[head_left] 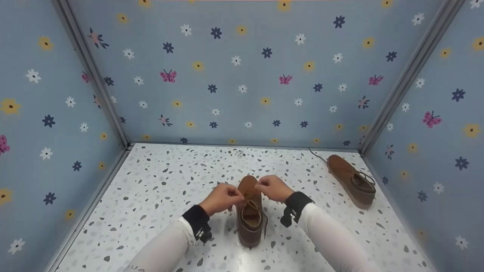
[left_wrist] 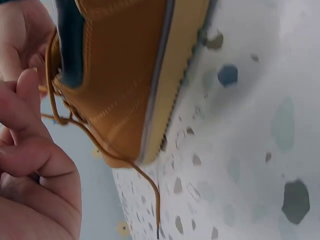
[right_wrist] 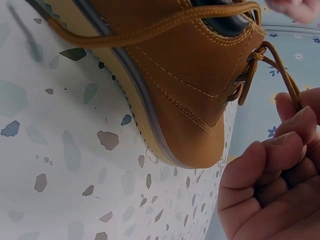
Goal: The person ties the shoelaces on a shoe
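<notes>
A brown lace-up shoe (head_left: pixel 249 230) stands upright on the floor between my hands, its toe pointing away. My right hand (head_left: pixel 275 187) pinches a strand of the brown shoelace (right_wrist: pixel 285 70) between thumb and fingers, above the toe side of the laces. At the other side of the lacing, my left hand (head_left: pixel 223 199) has thumb and fingertips together on the lace. The left wrist view partly hides that grip behind the fingers. A crossing of laces shows over the eyelets in the right wrist view. One loose lace end (left_wrist: pixel 150 185) hangs down the shoe's side.
A second brown shoe (head_left: pixel 349 181) stands at the right, near the wall corner, with one lace trailing toward the back wall. The speckled white floor (head_left: pixel 170 170) is bounded by blue flowered panels (head_left: pixel 242 75) at the back and both sides.
</notes>
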